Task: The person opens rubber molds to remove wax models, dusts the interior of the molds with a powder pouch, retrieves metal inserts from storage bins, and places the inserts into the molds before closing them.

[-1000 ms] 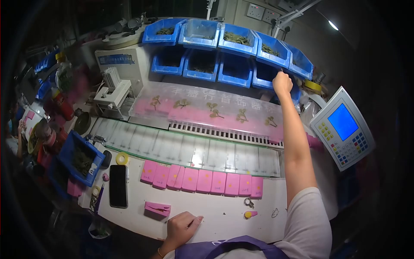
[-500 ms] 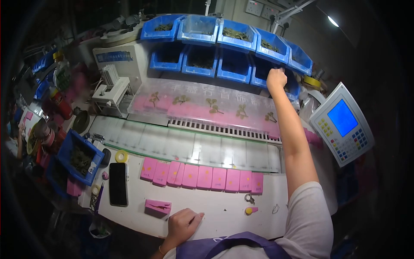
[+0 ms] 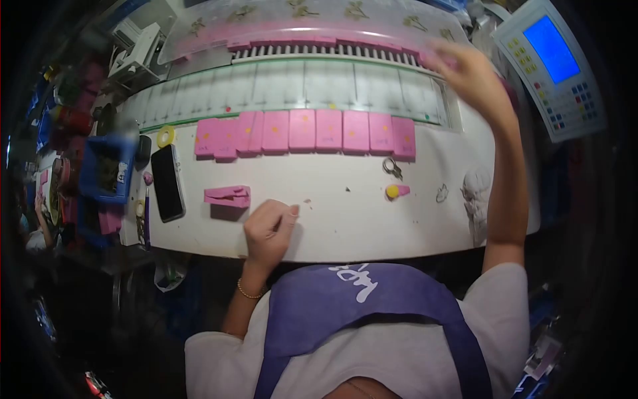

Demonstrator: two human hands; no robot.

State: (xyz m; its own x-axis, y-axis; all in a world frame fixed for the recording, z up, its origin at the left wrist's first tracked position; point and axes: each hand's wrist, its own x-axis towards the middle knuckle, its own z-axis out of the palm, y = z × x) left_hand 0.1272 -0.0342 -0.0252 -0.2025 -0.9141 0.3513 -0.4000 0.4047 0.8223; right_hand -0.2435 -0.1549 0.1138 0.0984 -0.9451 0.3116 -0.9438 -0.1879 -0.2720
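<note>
My left hand (image 3: 269, 229) rests on the white table (image 3: 319, 233) near its front edge, fingers curled in and thumb against them; whatever it may hold is hidden. Just up and left of it lies a pink block (image 3: 227, 196) with a split along its side. My right hand (image 3: 470, 72) is raised over the right end of the slotted strip (image 3: 325, 52), fingers blurred, and I cannot make out whether they hold anything. A row of pink blocks (image 3: 302, 131) stands below the glass-topped panel (image 3: 286, 85).
A black phone (image 3: 167, 183), yellow tape roll (image 3: 166, 137) and blue bin (image 3: 106, 167) are at the left. A ring-shaped metal piece (image 3: 391, 167) and yellow-and-pink piece (image 3: 393, 191) lie right of centre. A keypad unit with a blue screen (image 3: 551, 50) stands at upper right.
The view has tilted down, and the blue shelf bins have mostly left the frame. My right hand has come back from the bins to above the slotted strip. My left hand stays beside the split block.
</note>
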